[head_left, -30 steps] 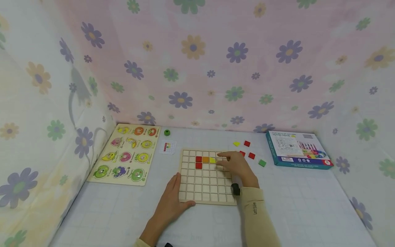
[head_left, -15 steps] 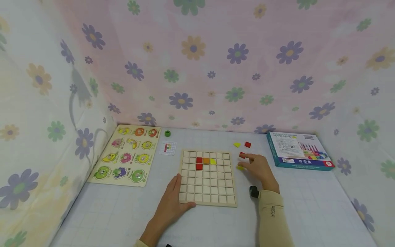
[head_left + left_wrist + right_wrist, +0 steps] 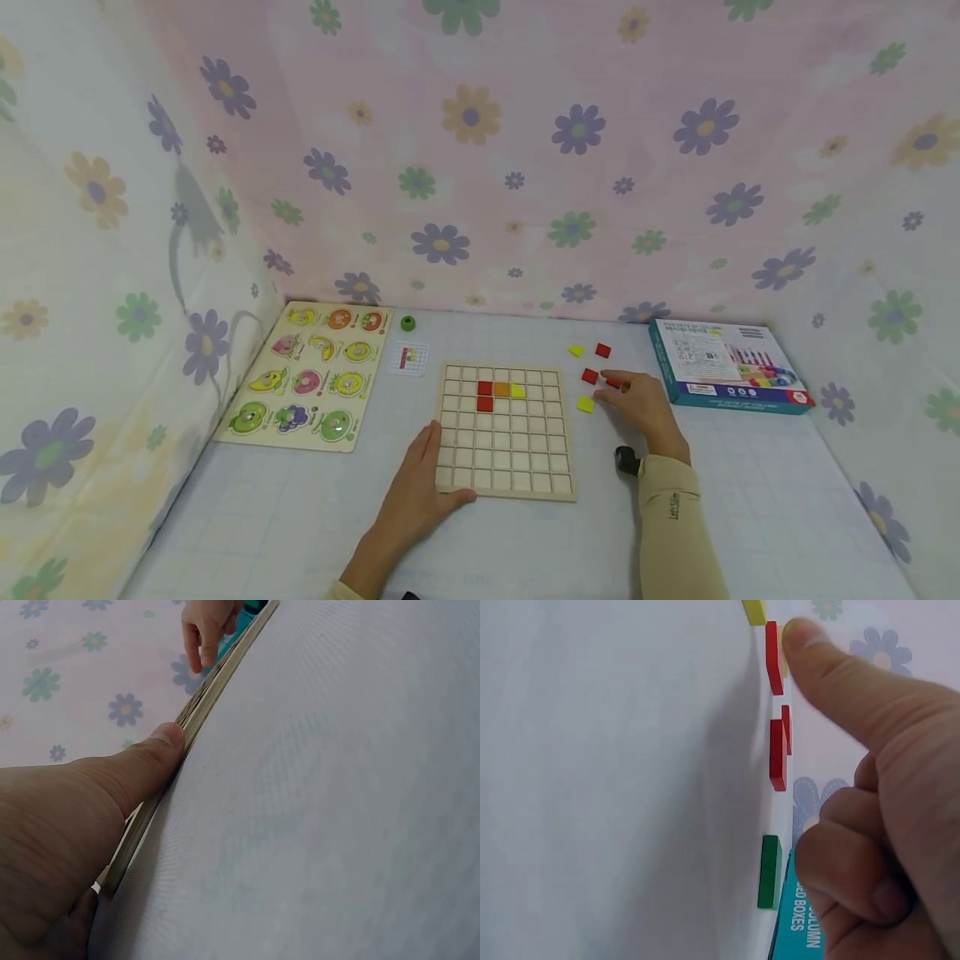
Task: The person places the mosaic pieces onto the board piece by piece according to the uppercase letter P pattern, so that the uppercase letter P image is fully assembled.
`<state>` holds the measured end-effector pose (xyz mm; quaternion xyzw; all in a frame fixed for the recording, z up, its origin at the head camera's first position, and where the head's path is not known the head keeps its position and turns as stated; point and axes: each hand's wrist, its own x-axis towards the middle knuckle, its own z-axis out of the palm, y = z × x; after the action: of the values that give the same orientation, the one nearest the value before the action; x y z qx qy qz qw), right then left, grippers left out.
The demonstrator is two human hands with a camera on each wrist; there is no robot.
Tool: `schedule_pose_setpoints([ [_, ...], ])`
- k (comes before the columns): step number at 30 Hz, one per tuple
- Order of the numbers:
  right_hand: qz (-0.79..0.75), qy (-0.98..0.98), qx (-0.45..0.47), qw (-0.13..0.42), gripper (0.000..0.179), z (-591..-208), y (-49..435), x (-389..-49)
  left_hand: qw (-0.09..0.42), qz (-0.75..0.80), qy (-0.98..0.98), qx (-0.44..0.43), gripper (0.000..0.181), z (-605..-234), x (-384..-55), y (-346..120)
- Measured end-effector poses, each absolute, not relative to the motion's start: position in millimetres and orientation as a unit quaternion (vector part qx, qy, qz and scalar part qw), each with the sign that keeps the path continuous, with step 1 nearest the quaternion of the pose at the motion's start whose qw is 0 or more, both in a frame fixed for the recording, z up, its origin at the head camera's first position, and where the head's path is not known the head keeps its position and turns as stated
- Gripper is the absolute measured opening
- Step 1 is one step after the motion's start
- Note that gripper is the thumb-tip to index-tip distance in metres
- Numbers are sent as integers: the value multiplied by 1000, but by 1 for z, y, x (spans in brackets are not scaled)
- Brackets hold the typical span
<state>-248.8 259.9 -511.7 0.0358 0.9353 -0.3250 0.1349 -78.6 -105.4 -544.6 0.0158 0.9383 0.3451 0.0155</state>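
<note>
My left hand (image 3: pixel 416 479) rests at the near left corner of the wooden grid board (image 3: pixel 467 477). Its thumb (image 3: pixel 154 754) lies along the board's front edge and its fingers run up the left side. On the board sit two red tiles (image 3: pixel 485 404), an orange tile (image 3: pixel 502 389) and a yellow tile (image 3: pixel 518 390). Right of the board, my right hand (image 3: pixel 641 407) hovers among loose tiles, thumb and index finger apart over a red tile (image 3: pixel 612 383). Near its fingertips lie another red tile (image 3: pixel 590 376) and a yellow tile (image 3: pixel 585 404). A green tile (image 3: pixel 769 871) shows in the right wrist view.
Farther back lie a yellow tile (image 3: pixel 576 351) and a red tile (image 3: pixel 603 350). A boxed set (image 3: pixel 731 367) stands at the right. At the left are a fruit puzzle board (image 3: pixel 303 408), a pattern card (image 3: pixel 408 359) and a small green ring-shaped piece (image 3: pixel 407 322).
My right hand has moved from over the board to the right, above the loose tiles. The loose yellow tile beside the board now shows. My left hand stays in place.
</note>
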Motion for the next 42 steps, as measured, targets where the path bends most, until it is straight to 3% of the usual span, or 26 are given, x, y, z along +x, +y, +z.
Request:
schedule_pose_setpoints([
  [19,-294,947,23,125,49,-515,251,-261,11,345,938,20,124,-544,-76,-105],
  [34,-276,946,41,164,44,-512,242,-268,20,341,940,13,125,-543,-77,-105],
  [42,-263,955,11,140,42,-514,241,-271,19,341,940,12,125,-544,-78,-105],
])
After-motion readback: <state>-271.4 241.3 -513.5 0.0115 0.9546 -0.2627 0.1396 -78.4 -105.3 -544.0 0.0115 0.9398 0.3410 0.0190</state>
